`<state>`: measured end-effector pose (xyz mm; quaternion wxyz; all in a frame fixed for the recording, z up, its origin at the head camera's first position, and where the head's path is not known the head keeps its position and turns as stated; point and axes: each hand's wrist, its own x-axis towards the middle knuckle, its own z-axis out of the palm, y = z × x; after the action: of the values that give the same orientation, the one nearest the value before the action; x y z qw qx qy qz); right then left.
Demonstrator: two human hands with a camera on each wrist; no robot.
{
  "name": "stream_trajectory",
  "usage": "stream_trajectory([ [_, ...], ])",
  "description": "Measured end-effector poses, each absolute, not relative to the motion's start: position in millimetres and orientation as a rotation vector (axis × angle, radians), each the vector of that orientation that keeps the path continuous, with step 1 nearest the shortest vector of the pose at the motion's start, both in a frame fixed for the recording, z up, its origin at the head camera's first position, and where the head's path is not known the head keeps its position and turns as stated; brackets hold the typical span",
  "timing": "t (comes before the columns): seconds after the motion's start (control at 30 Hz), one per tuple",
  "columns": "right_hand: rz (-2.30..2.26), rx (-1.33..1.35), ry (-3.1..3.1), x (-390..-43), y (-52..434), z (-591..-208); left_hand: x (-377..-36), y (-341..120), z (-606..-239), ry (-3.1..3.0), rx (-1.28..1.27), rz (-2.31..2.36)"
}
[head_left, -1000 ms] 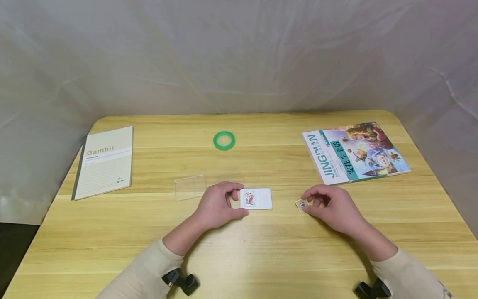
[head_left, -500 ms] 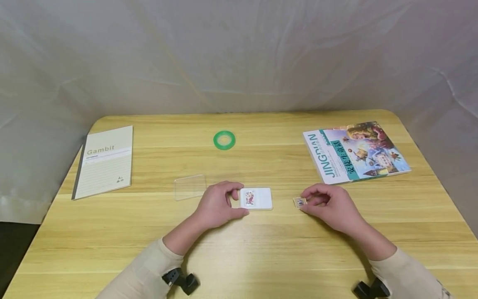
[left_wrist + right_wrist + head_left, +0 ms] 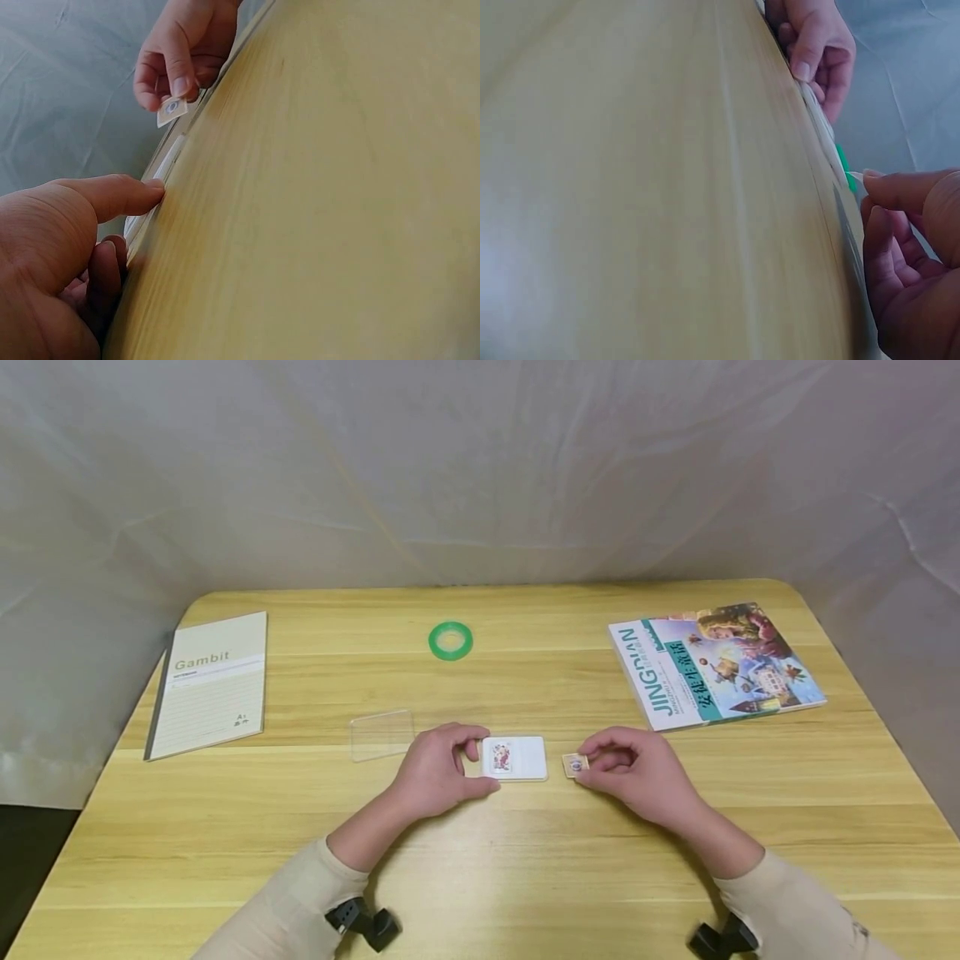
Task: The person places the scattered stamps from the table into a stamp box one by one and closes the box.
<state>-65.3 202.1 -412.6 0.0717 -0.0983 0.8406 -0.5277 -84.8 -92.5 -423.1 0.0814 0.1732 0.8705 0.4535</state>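
In the head view, my left hand (image 3: 438, 774) holds a flat white rectangular case (image 3: 531, 758) by its left end, thumb on the near edge and fingers on the far edge. A small red-and-white stamp (image 3: 501, 756) lies on its left half. Just right of the case, my right hand (image 3: 637, 768) pinches a second small stamp (image 3: 573, 766), pale-bordered with a dark round design, between thumb and fingertips. That stamp (image 3: 172, 110) also shows in the left wrist view, apart from the case. Left of my left hand lies a clear plastic lid (image 3: 381, 737), partly behind the hand.
A green roll of tape (image 3: 434, 645) lies farther back on the wooden table (image 3: 480, 877). At the left is a Gambit notebook (image 3: 213, 697), and at the right an illustrated book (image 3: 720, 668). A grey cloth (image 3: 480, 477) hangs behind the table.
My right hand has moved left with the pinched stamp, bringing it close to the case's right edge. The left hand and the case have stayed in place.
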Motion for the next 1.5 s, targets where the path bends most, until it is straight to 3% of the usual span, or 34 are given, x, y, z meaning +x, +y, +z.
stream_trajectory([
  [0.7,-1.589,-0.329,2.457,-77,168,-413,-86,-93,-424,2.605,0.541,1.362],
  [1.5,-1.373,-0.465,2.645,-88,161,-417,-86,-93,-425,2.595,0.541,1.373],
])
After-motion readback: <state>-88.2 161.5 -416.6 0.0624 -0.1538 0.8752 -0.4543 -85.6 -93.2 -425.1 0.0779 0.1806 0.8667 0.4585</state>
